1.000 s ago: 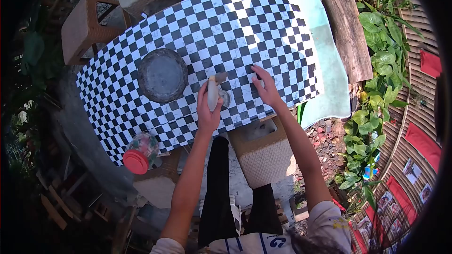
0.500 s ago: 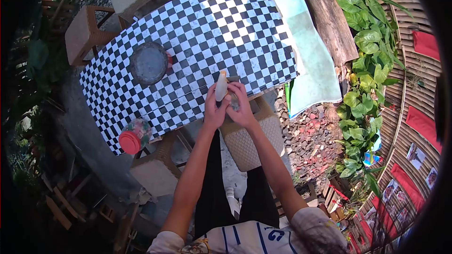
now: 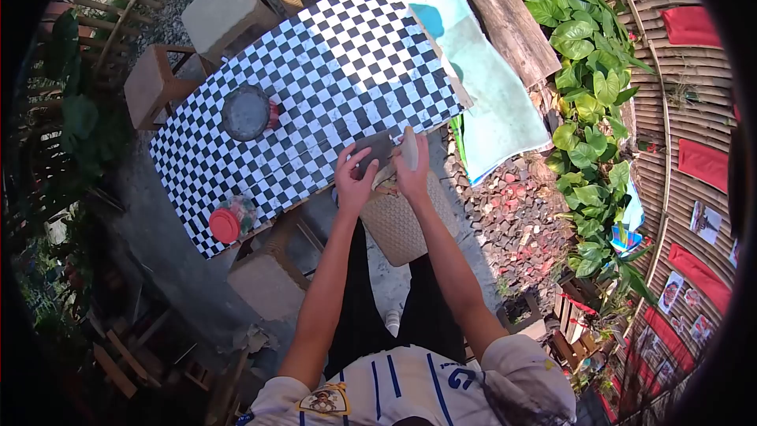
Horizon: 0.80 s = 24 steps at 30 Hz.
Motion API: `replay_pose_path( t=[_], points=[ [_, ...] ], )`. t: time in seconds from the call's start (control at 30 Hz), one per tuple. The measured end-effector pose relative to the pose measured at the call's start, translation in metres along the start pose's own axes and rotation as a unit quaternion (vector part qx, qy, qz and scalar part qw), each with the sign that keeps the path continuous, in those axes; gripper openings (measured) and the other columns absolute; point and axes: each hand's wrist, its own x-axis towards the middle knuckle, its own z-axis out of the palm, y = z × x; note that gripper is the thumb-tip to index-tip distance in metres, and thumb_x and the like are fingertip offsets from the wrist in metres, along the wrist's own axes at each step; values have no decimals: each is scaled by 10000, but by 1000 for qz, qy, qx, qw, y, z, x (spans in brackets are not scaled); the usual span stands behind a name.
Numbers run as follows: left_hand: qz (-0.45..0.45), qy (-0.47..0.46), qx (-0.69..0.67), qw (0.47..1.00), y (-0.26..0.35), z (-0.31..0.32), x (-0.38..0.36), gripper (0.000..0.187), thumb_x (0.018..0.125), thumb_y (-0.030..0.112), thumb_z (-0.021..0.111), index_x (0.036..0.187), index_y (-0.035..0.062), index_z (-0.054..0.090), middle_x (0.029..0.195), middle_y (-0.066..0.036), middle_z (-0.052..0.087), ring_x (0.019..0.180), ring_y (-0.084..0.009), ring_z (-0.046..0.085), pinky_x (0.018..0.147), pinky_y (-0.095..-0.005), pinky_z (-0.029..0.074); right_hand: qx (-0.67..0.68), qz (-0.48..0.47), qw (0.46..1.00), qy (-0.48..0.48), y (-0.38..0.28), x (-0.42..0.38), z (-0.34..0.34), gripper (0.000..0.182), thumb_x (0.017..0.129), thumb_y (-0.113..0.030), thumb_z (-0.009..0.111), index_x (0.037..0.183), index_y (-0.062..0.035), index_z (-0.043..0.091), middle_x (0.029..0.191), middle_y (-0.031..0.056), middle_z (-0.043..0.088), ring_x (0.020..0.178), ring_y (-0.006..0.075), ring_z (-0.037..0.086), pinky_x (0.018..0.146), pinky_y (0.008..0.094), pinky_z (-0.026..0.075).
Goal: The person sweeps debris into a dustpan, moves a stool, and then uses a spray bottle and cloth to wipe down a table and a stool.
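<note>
Near the front edge of the checkered table (image 3: 315, 110), my left hand (image 3: 352, 179) has its fingers curled at a flat, dark grey rectangular piece (image 3: 374, 150). My right hand (image 3: 412, 176) is closed around a slim, whitish bottle-like thing (image 3: 410, 151) with an orange-tan tip pointing up. The two hands are a short way apart, with the dark piece spanning between them. Something pale shows under the dark piece beside my right fingers, too small to make out.
A round dark grey dish (image 3: 245, 113) sits on the table, a red thing partly behind it. At the near left corner stands a clear jar with a red lid (image 3: 225, 225). Woven stools surround the table, one stool (image 3: 398, 225) before me. Leafy plants (image 3: 591, 71) grow at right.
The whitish bottle-like thing has passed from my left hand to my right. My hands have spread apart, and the dark piece shows more fully at my left hand. The view has shifted.
</note>
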Motion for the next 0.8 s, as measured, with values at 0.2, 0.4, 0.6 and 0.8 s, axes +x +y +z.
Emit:
replay_pose_path(
  t=[0.2,0.4,0.6,0.8],
  points=[
    [30,19,66,997,14,1,-12,356,835,3,764,1187,3,711,1392,-122,503,1111,-223,662,872,-318,601,152,100,973,145,-15,6,-56,231,895,-23,605,1122,19,619,1001,85,649,764,143,642,661,299,560],
    [39,31,64,997,11,2,-18,377,818,-8,761,1191,18,714,1400,-127,502,1141,-229,652,862,-330,610,-28,78,983,164,44,16,-92,283,942,-246,734,1022,20,679,778,34,635,597,96,600,516,254,506],
    [52,41,70,995,1,0,-20,371,821,4,762,1188,39,723,1376,-119,525,1128,-215,650,836,-322,615,-109,90,981,133,56,15,-96,279,943,-264,734,978,7,679,725,17,625,576,89,587,506,256,489],
    [42,91,64,993,3,-17,-21,363,823,-15,763,1180,33,722,1378,-127,518,1149,-233,639,831,-315,623,-125,63,990,36,21,-4,-59,225,899,-225,737,855,-12,678,660,91,607,595,138,552,589,351,457]
  ],
)
